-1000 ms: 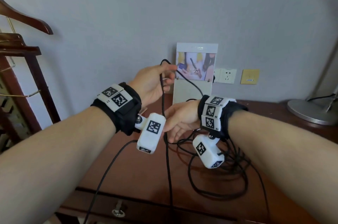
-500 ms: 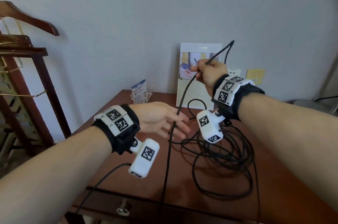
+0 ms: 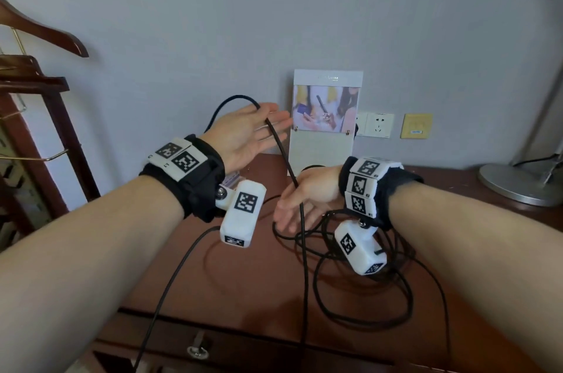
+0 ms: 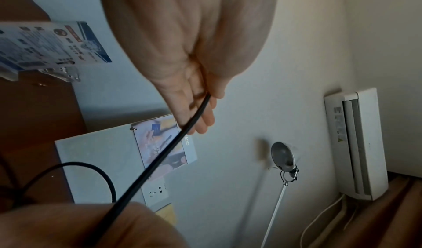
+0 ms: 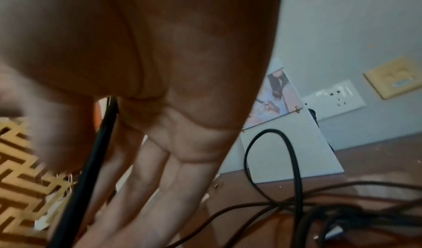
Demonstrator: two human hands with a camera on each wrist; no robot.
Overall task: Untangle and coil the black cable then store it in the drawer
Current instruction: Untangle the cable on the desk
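Left hand (image 3: 248, 135) raised, palm up, fingers (image 4: 200, 118) straight and together; black cable (image 3: 281, 150) passes between thumb and fingers, arching behind the hand. Right hand (image 3: 304, 200) lower, fingers (image 5: 146, 179) extended and loosely spread, strand running between thumb and forefinger. Remaining cable tangled on the wooden desk (image 3: 243, 275); drawer (image 3: 213, 351) below, closed.

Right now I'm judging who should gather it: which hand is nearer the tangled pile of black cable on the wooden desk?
Right. The right hand sits just beside the tangled pile of black cable; the left hand is raised higher, farther left.
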